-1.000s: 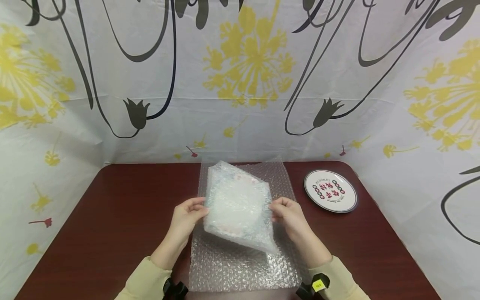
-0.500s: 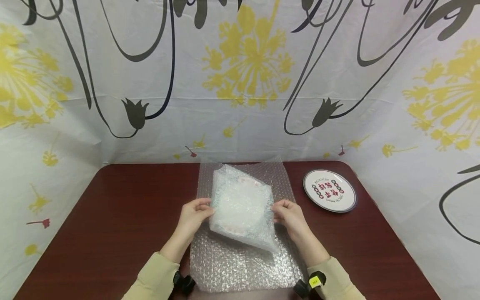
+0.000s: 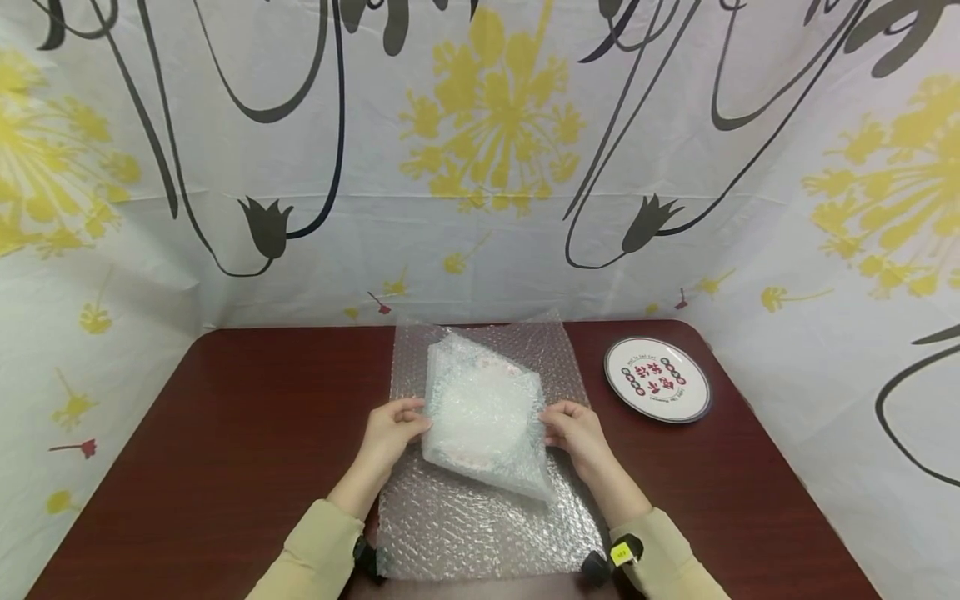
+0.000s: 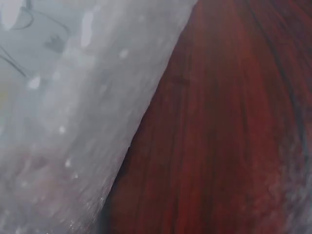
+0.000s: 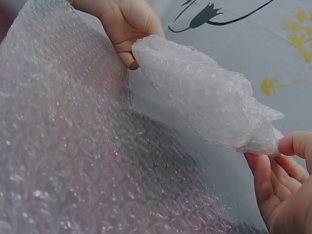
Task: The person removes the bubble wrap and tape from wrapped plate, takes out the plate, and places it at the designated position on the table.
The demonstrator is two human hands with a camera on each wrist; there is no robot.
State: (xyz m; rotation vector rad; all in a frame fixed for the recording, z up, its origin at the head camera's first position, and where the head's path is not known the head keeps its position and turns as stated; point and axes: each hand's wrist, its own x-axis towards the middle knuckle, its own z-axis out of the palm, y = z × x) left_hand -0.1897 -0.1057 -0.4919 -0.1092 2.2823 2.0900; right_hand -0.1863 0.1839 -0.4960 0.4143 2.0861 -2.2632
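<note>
A bubble-wrapped plate [image 3: 483, 412] is held up, tilted, over the middle of a flat bubble wrap sheet [image 3: 480, 533]. Through its clear layers shows a pale round shape with faint pink marks near the edge. My left hand [image 3: 392, 435] pinches the left side of this bundle. On the opposite side, my right hand [image 3: 583, 435] grips the edge between thumb and fingers. The right wrist view shows the bundle [image 5: 200, 92] from its edge, puffy and folded, raised above the sheet [image 5: 73, 126]. Blurred bubble wrap [image 4: 97, 97] fills the left of the left wrist view.
A white plate [image 3: 657, 379] with a dark rim, red characters and chain-like marks lies at the back right of the dark red table [image 3: 255, 450]. Patterned white cloth [image 3: 480, 275] hangs behind the table and along both sides.
Both hands have kept their hold on the wrapped plate. The bundle has shifted slightly right and down, with the left hand moving right alongside it; the right hand has hardly moved.
</note>
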